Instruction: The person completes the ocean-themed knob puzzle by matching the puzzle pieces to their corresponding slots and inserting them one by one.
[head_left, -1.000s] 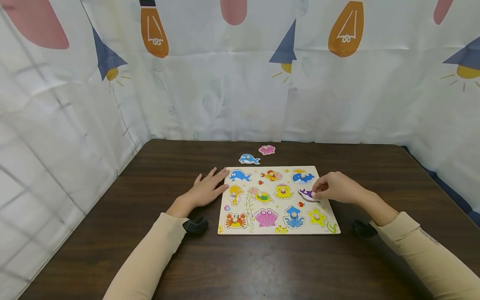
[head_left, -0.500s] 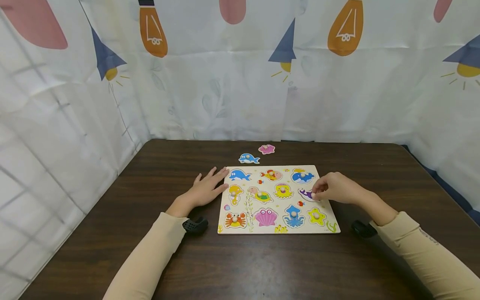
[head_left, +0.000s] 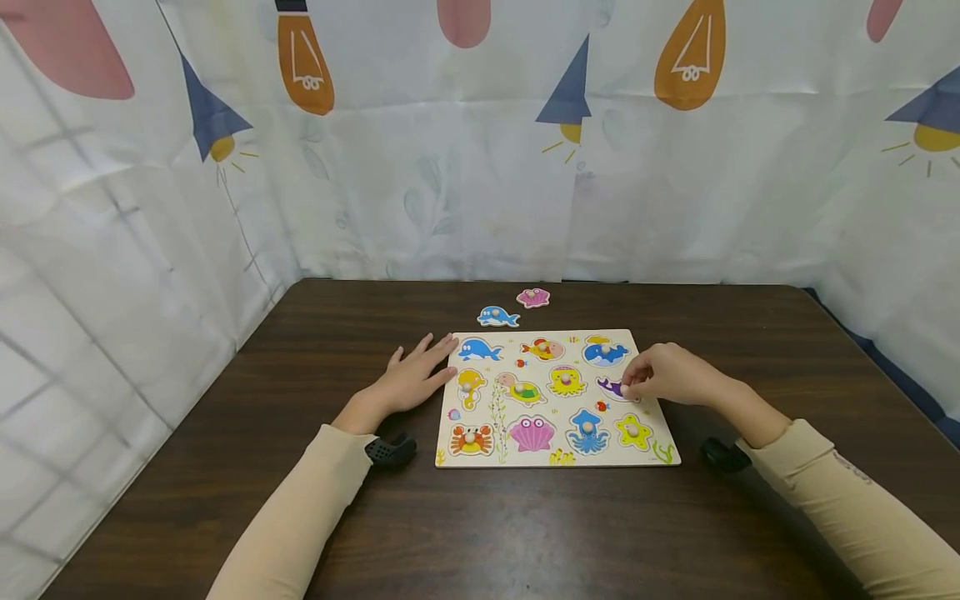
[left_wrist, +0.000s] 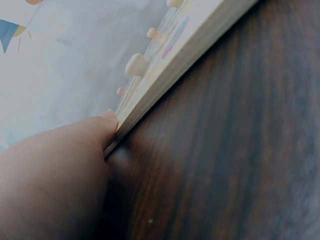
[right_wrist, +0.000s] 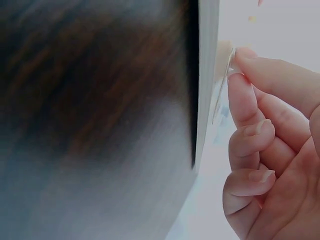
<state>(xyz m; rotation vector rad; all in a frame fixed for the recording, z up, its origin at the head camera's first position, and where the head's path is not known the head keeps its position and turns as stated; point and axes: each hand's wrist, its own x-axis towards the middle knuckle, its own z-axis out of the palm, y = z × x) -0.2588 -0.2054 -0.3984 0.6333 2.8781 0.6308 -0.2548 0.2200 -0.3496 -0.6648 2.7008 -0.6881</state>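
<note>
A wooden peg puzzle board (head_left: 517,460) with sea animals lies on the table. My right hand (head_left: 675,377) pinches the knob of a purple whale puzzle piece (head_left: 612,388) at the board's right side. That piece sits at its slot, partly covered by the fingertips; in the right wrist view its thin edge (right_wrist: 221,97) shows at a slant near the board. My left hand (head_left: 408,379) is spread flat at the left, fingertips touching the board's left edge. Behind the board lie a blue whale piece (head_left: 497,317) and a pink shell piece (head_left: 533,297).
Several knobbed pieces sit in the board, among them a crab (head_left: 471,440), an octopus (head_left: 566,382) and a starfish (head_left: 633,433). The dolphin picture (head_left: 480,350) and large shell picture (head_left: 532,434) carry no knob. A patterned curtain (head_left: 465,200) hangs behind the dark table (head_left: 480,533).
The purple whale piece, tilted with its pale edge showing a second ago, now lies flatter at its slot under my right fingers. My left hand has stayed in place.
</note>
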